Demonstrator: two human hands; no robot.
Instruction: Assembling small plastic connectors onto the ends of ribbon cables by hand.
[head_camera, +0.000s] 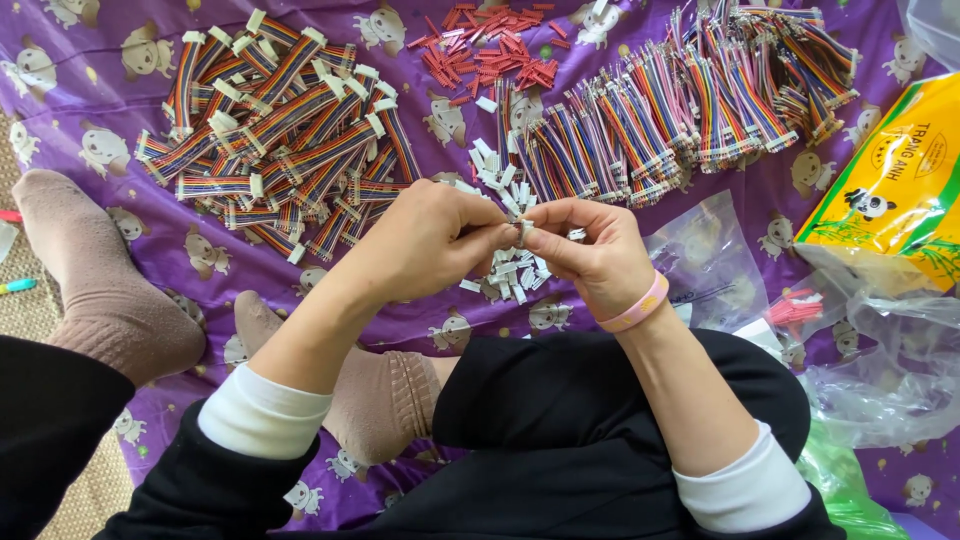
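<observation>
The left hand (425, 240) and right hand (590, 250) are pinching one small white connector (524, 230) between their fingertips, above the loose white connector pile (505, 270) — apparently fitting it. Next, I judge, it is needing a rainbow cable (600, 135) aligned squarely — the sockets look tiny.

- My sleeves: black, with white cuffs pushed up the forearms.
- My right wrist: pink band (634, 312).
- My feet: brownish-pink socks (100, 290).
- My legs: black trousers.
</observation>
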